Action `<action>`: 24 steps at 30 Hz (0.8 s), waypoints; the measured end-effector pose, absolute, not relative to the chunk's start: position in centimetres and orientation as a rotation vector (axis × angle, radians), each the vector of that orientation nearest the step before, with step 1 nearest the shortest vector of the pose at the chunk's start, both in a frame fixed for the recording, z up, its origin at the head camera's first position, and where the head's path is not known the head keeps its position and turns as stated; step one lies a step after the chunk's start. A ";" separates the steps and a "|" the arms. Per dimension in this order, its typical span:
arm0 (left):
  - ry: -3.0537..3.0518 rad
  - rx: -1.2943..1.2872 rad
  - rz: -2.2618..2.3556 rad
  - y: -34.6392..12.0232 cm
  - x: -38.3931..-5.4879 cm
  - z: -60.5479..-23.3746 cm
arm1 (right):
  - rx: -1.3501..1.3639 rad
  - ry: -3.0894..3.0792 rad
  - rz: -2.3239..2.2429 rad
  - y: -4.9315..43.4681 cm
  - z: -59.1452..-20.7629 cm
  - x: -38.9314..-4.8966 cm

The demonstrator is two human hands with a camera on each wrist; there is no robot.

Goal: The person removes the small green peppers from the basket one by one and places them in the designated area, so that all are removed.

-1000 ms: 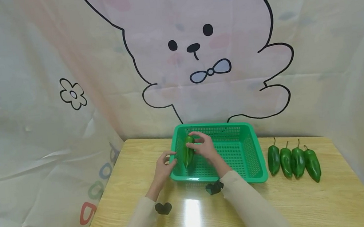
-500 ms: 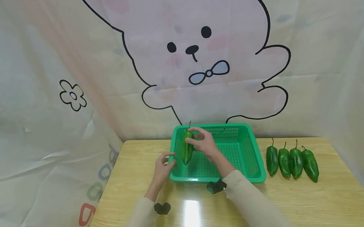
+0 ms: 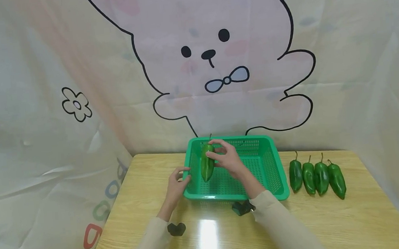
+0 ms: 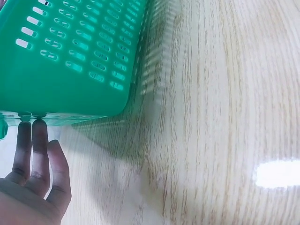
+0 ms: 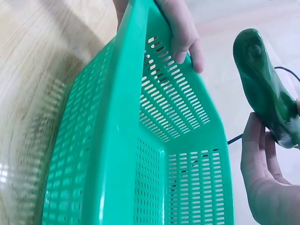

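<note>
A green chili pepper [image 3: 207,168] hangs over the left part of the green plastic basket [image 3: 210,197], stem up. My right hand [image 3: 231,160] pinches it near its top between thumb and fingers. In the right wrist view the pepper [image 5: 260,75] shows tip first, above the basket rim, with the right hand [image 5: 269,183] behind it. On the basket's left rim, my left hand [image 3: 174,185] holds with its fingers. The left wrist view shows fingers [image 4: 41,150] touching the outer wall, and in the right wrist view the left hand [image 5: 180,23] reaches over the rim.
Several green chili peppers [image 3: 308,178] lie in a row on the wooden table [image 3: 147,181], right of the basket. A printed cloth [image 3: 220,110] with a cartoon animal hangs behind the table and along its sides.
The right hand has raised the pepper from low in the basket, then shifted it slightly to the right. The left hand stays at the rim.
</note>
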State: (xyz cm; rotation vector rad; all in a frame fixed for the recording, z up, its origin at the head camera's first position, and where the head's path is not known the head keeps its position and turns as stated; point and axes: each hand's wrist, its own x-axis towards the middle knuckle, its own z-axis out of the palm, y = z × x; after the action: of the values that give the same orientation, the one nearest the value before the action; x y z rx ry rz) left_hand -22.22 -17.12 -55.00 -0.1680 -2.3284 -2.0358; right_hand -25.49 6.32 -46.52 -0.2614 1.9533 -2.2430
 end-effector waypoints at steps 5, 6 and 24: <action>-2.341 -0.168 -2.022 -17.2 -22.4 -55.5 | -0.280 1.950 -2.231 7.5 -46.6 -25.1; -2.336 -0.170 -2.030 -17.2 -22.4 -55.4 | -0.275 1.956 -2.228 7.8 -46.6 -25.1; -2.346 -0.204 -2.069 -17.3 -21.6 -53.3 | -0.219 1.980 -2.232 12.3 -46.3 -24.0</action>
State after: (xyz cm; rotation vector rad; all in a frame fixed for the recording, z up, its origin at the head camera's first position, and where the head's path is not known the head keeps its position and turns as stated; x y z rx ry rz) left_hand -21.61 -17.27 -53.33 -0.2044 -2.3464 -2.0690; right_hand -24.05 12.26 -46.31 -0.2195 1.9798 -2.2318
